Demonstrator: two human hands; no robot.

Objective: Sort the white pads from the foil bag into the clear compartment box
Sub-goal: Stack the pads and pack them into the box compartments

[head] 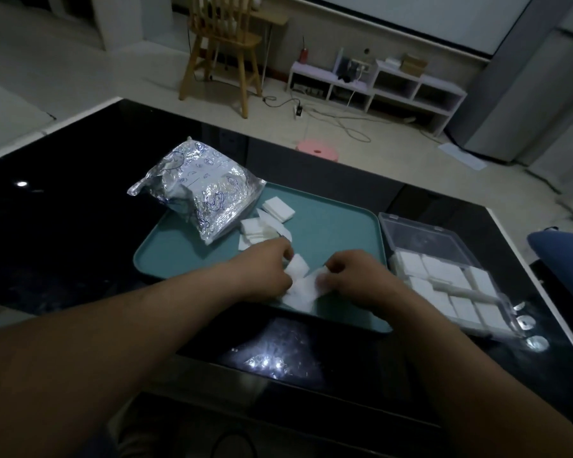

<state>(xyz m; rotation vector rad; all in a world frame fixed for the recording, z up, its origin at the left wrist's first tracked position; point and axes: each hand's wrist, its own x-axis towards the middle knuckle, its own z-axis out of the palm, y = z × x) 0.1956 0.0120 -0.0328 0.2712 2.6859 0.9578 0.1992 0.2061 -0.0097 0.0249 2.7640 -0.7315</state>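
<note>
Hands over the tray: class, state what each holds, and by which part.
Both pinch white pads: left hand at their left edge, right hand at their right end.

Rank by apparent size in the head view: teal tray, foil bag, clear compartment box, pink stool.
Teal plastic tray
Crinkled silver foil bag and clear plastic compartment box: too alike to rank
Round pink stool, though farther away

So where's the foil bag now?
In the head view the foil bag lies on the far left corner of the teal tray, beside loose white pads.
</note>
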